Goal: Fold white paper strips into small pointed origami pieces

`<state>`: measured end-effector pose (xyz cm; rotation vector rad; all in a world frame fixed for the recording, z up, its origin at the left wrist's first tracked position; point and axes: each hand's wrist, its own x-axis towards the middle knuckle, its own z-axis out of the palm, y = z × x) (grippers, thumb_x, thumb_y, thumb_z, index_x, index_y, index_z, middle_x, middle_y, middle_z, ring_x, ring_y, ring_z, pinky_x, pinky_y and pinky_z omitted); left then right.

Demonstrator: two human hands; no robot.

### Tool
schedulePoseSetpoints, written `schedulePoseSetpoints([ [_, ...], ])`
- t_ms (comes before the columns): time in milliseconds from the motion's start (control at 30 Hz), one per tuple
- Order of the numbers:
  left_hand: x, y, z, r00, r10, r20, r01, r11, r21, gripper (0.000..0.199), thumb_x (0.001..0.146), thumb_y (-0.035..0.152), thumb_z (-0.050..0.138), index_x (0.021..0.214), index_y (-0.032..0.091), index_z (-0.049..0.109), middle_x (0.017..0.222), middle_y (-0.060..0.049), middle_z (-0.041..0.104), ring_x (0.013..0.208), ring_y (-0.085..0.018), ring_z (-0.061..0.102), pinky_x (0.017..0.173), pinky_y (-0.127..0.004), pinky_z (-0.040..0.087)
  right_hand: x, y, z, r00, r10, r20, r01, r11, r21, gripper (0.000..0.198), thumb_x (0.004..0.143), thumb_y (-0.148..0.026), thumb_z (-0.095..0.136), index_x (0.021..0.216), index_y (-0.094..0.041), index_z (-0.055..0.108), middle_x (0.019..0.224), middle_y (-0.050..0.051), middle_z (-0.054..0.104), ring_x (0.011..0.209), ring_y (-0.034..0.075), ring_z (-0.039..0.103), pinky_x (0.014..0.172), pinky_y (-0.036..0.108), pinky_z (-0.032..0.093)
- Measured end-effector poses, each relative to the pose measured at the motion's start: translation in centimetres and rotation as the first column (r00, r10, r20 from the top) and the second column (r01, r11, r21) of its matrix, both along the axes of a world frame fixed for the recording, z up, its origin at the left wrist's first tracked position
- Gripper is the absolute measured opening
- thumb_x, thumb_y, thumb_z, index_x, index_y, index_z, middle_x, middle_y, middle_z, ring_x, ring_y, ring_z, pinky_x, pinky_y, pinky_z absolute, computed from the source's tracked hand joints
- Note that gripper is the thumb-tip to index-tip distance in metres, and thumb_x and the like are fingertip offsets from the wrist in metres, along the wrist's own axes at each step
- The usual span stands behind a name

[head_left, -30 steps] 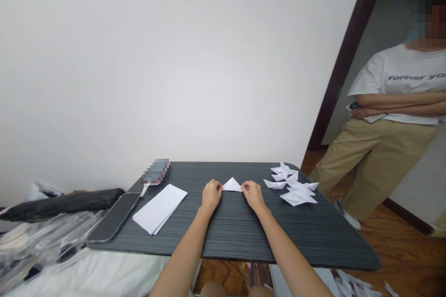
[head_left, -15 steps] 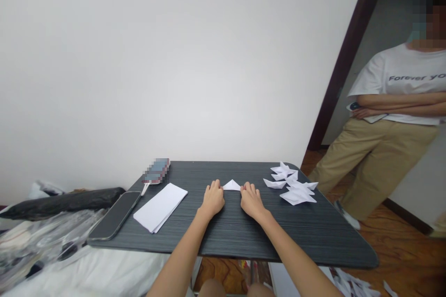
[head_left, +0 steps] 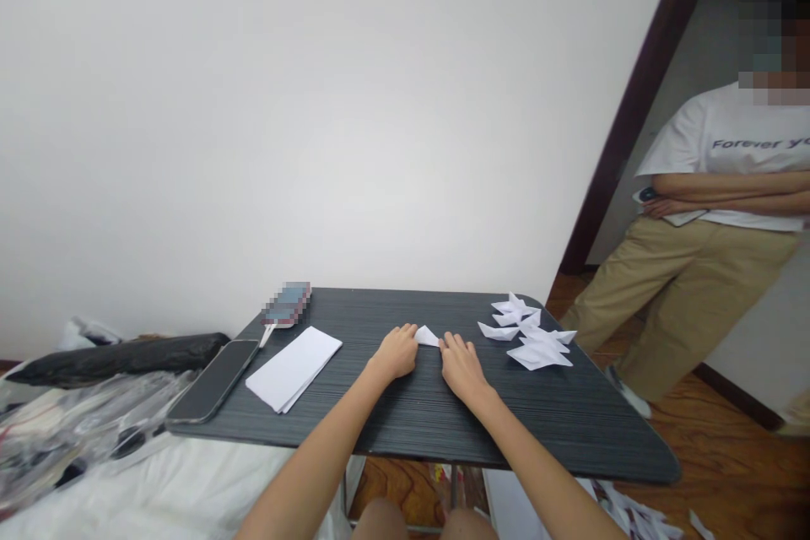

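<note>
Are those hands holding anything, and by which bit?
A small folded paper, the left hand at its left end, the right hand at its right; pinched or just pressed, I can't tell.

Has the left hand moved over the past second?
Yes. Judged against the resting paper stack, the left hand has shifted slightly right, toward the right hand.

folded white paper (head_left: 427, 337), pointed peak, on dark tabletop (head_left: 423, 409)
</note>
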<state>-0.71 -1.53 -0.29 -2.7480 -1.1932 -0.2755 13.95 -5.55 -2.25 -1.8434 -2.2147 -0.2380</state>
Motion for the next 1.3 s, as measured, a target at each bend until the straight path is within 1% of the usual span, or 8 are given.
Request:
schedulePoseSetpoints([
  [200,1.3,1.8,-0.6,0.989,0.138,0.051,-0.136,0.990,-0.032,0.024,0.076,0.018,0.038,0.077,0.007,0.059,0.083,-0.015,0.053,0.081,-0.023,0.049,0.071,-0.031,0.038,-0.1,2.7,1.0,0.999,0.026,0.034,-0.025,0.999,-0.044,0.028,0.073,-0.010,0.037,0.091,-0.012,0.059,0.100,0.014,0.050,0.093,0.024,0.040,0.074,0.032,0.027],
  [400,1.9,3.0,-0.5,0.979,0.175,0.107,-0.176,0.984,0.001,0.024,0.078,0.026,0.040,0.088,0.010,0.056,0.085,-0.011,0.053,0.079,-0.021,0.051,0.069,-0.030,0.040,0.1,4.5,-0.8,0.974,-0.094,-0.206,0.104,0.994,0.040,0.037,0.073,-0.014,0.040,0.108,-0.019,0.051,0.097,0.011,0.050,0.092,0.022,0.042,0.073,0.031,0.031],
  [633,2.2,3.6,-1.0,0.965,0.217,0.144,-0.216,0.976,-0.027,0.035,0.083,0.025,0.026,0.077,0.010,0.057,0.080,-0.010,0.053,0.073,-0.016,0.053,0.067,-0.027,0.040,1.1,6.3,-1.9,0.782,-0.076,-0.619,0.180,0.978,0.108,0.031,0.074,-0.029,0.041,0.090,-0.012,0.062,0.077,0.009,0.058,0.070,0.017,0.054,0.067,0.024,0.039],
  [733,2.5,3.6,-1.3,0.954,0.218,0.208,-0.221,0.975,-0.010,0.035,0.084,0.023,0.024,0.078,0.011,0.056,0.078,-0.009,0.053,0.070,-0.015,0.053,0.065,-0.026,0.040,0.8,6.4,-1.5,0.733,-0.047,-0.679,0.161,0.981,0.106,0.034,0.074,-0.039,0.041,0.070,-0.016,0.066,0.067,0.007,0.062,0.064,0.018,0.056,0.062,0.026,0.040],
  [867,2.9,3.5,-1.6,0.935,0.182,0.305,-0.188,0.982,-0.008,0.032,0.083,0.021,0.026,0.076,0.013,0.056,0.075,-0.007,0.054,0.066,-0.014,0.052,0.063,-0.024,0.039,0.2,6.5,-0.9,0.670,-0.020,-0.742,0.087,0.995,0.052,0.033,0.072,-0.040,0.042,0.064,-0.018,0.066,0.064,0.006,0.064,0.062,0.019,0.058,0.059,0.025,0.040],
  [1100,3.2,3.8,-2.2,0.835,0.175,0.521,-0.191,0.981,-0.023,0.020,0.075,0.013,0.037,0.075,0.014,0.056,0.069,-0.005,0.055,0.066,-0.014,0.052,0.063,-0.024,0.039,0.1,6.3,-0.8,0.663,-0.054,-0.746,0.123,0.992,0.037,0.023,0.067,-0.030,0.045,0.064,-0.017,0.063,0.062,0.007,0.064,0.063,0.019,0.059,0.056,0.023,0.039],
  [1233,3.1,3.8,-2.5,0.737,0.116,0.665,-0.135,0.991,-0.023,0.023,0.073,0.011,0.040,0.087,0.015,0.057,0.073,-0.005,0.058,0.066,-0.014,0.053,0.065,-0.024,0.040,0.1,6.0,-0.8,0.670,-0.085,-0.738,0.161,0.986,0.032,0.022,0.068,-0.027,0.044,0.056,-0.018,0.061,0.054,0.006,0.062,0.058,0.019,0.059,0.053,0.023,0.038],
  [1300,3.1,3.9,-2.6,0.672,0.125,0.730,-0.129,0.990,-0.051,0.024,0.071,0.012,0.041,0.087,0.015,0.058,0.071,-0.004,0.060,0.064,-0.013,0.054,0.064,-0.024,0.041,0.2,5.9,-0.9,0.622,-0.057,-0.781,0.129,0.991,0.030,0.024,0.069,-0.027,0.043,0.058,-0.017,0.061,0.047,0.005,0.059,0.051,0.017,0.058,0.051,0.023,0.038],
])
